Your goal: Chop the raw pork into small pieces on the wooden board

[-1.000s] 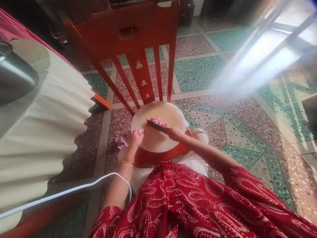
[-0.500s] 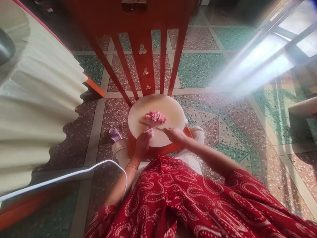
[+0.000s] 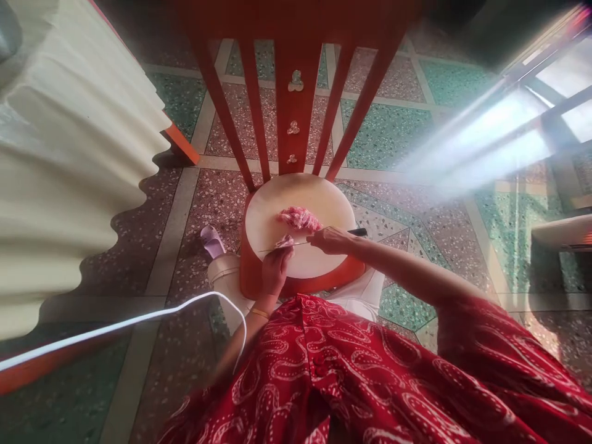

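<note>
We pin the soft, slippery raw meat piece (image 3: 283, 242) with left hand (image 3: 276, 269) fingertips curled on it, right hand (image 3: 331, 240) clamped on the knife (image 3: 305, 242) handle, cutting board (image 3: 324, 203) beneath.

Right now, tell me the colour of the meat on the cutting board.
Pink, shown best in the head view: the meat lies on the pale round cutting board.

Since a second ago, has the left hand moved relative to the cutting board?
Yes. The left hand moved from the cutting board's left edge toward its near-centre, and now holds a small meat piece against the knife blade.
</note>
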Available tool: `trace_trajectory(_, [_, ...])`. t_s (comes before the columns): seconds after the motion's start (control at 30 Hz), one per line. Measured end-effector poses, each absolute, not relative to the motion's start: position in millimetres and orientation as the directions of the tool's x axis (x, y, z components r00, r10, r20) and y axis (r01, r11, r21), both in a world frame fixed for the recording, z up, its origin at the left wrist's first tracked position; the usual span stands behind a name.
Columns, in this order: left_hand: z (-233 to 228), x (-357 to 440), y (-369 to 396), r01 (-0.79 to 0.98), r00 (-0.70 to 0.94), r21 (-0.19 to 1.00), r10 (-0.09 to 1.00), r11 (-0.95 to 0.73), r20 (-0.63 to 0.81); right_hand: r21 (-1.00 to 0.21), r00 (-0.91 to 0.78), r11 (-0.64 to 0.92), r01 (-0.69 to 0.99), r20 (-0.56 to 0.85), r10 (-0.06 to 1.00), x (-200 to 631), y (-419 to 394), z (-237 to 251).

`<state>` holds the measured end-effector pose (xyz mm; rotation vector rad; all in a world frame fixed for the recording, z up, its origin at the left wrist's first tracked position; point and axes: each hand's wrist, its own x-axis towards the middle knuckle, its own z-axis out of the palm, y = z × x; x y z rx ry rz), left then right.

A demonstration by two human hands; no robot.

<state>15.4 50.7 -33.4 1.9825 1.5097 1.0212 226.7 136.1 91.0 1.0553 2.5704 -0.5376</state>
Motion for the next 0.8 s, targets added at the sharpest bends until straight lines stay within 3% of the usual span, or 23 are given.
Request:
trace_trajectory(0.1, [-44, 15, 50, 0.634, 0.115, 0.714, 0.949, -0.298, 0.294, -0.280, -0.757, 0.712, 0.644, -0.367, 0.541, 198, 145, 80])
trace_trajectory(0.23, [-49, 14, 49, 0.667, 0.108, 0.683, 0.946, -0.297, 0.306, -0.246, -0.745, 0.721, 0.648, -0.400, 0.533, 163, 142, 67])
trace_trajectory(0.53, [-45, 15, 50, 0.673, 0.122, 0.674, 0.944, -0.306, 0.307, -0.132, -0.509, 0.550, 0.825, -0.597, 0.620, 213, 116, 81])
trace_trajectory(0.8, [-51, 8, 51, 0.762, 0.194, 0.557, 0.937, -0.331, 0.290, -0.234, -0.646, 0.614, 0.754, -0.431, 0.629, 135, 117, 72])
